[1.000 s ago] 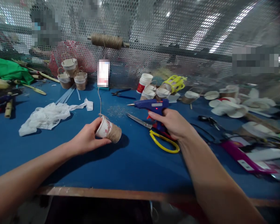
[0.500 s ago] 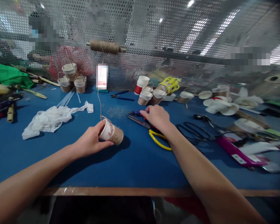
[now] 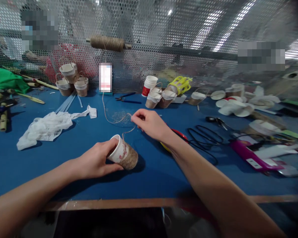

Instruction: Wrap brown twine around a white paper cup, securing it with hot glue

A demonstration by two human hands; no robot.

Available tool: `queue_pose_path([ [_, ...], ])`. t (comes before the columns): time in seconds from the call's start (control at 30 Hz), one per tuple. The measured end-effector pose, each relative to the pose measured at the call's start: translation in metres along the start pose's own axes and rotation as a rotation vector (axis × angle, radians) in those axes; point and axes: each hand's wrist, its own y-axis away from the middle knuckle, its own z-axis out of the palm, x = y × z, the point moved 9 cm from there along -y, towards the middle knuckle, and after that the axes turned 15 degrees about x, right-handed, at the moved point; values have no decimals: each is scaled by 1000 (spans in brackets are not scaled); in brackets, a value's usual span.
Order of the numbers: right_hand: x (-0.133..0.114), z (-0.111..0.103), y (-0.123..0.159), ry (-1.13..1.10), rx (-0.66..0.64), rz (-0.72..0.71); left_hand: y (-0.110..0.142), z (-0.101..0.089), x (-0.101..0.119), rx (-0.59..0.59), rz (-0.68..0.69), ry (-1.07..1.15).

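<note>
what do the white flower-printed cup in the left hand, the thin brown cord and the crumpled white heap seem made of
White flower-printed cup: probably smooth paper, going by its thin, even wall.
Thin brown cord: likely jute or similar plant fibre; it looks matt and rough.
Crumpled white heap: seemingly sheer fabric, perhaps gauze, from its soft folds.

the cup (image 3: 123,154) at seven o'clock reads white on my feed, with a pinkish-red floral print (image 3: 124,153) and tan twine (image 3: 130,159); i see white cloth (image 3: 48,125) at nine, a brown spool (image 3: 106,43) at eleven and a blue table (image 3: 161,180).
</note>
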Motion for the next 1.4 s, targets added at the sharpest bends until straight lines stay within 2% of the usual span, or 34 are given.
queue_pose_path([
  [0.07, 8, -17, -5, 114, 137, 18, 0, -1, 0, 6, -7, 15],
  [0.13, 7, -20, -1, 142, 133, 13, 1, -1, 0, 3, -19, 20],
  [0.17, 5, -14, 4, 112, 53, 14, 1, -1, -1, -2, -27, 19],
  [0.3, -12, 29, 44, -212, -440, 108, 1, 2, 1, -11, -18, 12],
  [0.37, -16, 43, 59, -392, -540, 212, 1, 3, 2, -11, 4, -6],
  [0.43, -15, 54, 66, -610, -564, 365, 2, 5, 3, -12, 25, -24],
  [0.53, -5, 59, 63, -836, -450, 557, 2, 5, 4, -7, 51, -27],
  [0.6, 1, 56, 59, -873, -358, 601, 2, 5, 4, -11, 41, -27],
  [0.73, 2, 47, 57, -915, -287, 623, 2, 3, 0, -20, -46, 12],
  [1.1, 0, 5, 44, -874, 3, 343, 0, 3, -23, 79, -419, 449],
  [1.3, -3, -7, 45, -798, 95, 263, -1, 7, -25, 60, -467, 501],
  [1.4, -2, -8, 45, -749, 115, 251, -1, 6, -23, 53, -435, 449],
])
